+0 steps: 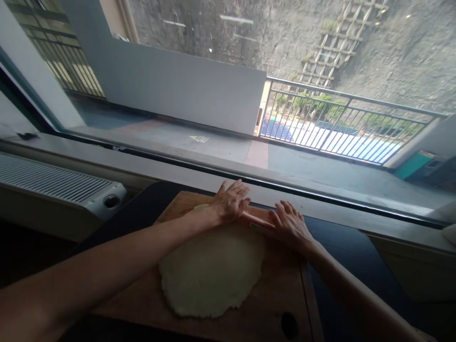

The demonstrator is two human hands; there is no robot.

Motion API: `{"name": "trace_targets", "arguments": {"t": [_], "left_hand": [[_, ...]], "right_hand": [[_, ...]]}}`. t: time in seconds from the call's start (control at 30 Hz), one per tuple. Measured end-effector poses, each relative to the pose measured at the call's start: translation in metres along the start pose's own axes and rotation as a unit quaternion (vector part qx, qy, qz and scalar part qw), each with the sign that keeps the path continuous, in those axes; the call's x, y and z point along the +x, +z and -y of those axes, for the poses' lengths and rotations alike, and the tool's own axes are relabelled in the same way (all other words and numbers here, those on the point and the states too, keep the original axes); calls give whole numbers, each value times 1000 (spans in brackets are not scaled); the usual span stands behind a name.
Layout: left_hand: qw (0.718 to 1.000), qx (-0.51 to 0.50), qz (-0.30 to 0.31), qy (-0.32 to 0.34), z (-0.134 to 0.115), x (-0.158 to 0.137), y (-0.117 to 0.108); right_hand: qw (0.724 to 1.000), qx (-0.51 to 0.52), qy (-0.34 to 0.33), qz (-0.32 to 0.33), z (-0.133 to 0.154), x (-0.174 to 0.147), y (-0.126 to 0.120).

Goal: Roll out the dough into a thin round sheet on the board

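Note:
A wide, flat sheet of pale dough (213, 273) with a ragged near edge is spread over a wooden board (274, 294). Across the dough's far side lies a thin rolling pin (259, 221), its middle showing between my hands. My left hand (231, 203) rests on the pin's left part, palm down with fingers stretched forward. On the right part of the pin, my right hand (289, 222) lies the same way, fingers extended and not wrapped round it. Both palms hide the pin's ends.
The board sits on a dark table (342, 251) against a window sill (281, 192). A white radiator (53, 178) stands at the left. A round hole (289, 325) pierces the board's near right corner. Beyond the glass are a walkway and a railing (335, 121).

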State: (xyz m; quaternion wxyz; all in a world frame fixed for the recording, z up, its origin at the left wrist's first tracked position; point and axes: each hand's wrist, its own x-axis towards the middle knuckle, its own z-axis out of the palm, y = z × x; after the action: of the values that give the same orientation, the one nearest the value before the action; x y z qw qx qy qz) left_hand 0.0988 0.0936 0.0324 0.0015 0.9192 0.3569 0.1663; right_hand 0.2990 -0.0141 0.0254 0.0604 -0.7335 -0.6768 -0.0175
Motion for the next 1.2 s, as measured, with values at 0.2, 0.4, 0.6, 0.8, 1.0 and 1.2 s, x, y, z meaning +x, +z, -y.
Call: {"name": "trace_targets", "arguments": {"t": [0.2, 0.4, 0.6, 0.8, 1.0, 1.2], "left_hand": [[996, 8, 36, 86, -1, -53, -8], [996, -3, 65, -64, 9, 37, 11], [996, -1, 79, 39, 15, -20, 2], [1000, 2, -8, -8, 19, 18, 23], [979, -8, -153, -133, 1, 75, 17], [954, -45, -207, -210, 27, -28, -40]], "right_hand": [[990, -16, -127, -56, 12, -44, 6], [996, -20, -4, -84, -10, 35, 4], [994, -3, -108, -10, 13, -23, 4], [996, -3, -51, -73, 6, 10, 11], [988, 66, 11, -136, -7, 29, 2], [991, 127, -43, 9, -5, -17, -5]]}}
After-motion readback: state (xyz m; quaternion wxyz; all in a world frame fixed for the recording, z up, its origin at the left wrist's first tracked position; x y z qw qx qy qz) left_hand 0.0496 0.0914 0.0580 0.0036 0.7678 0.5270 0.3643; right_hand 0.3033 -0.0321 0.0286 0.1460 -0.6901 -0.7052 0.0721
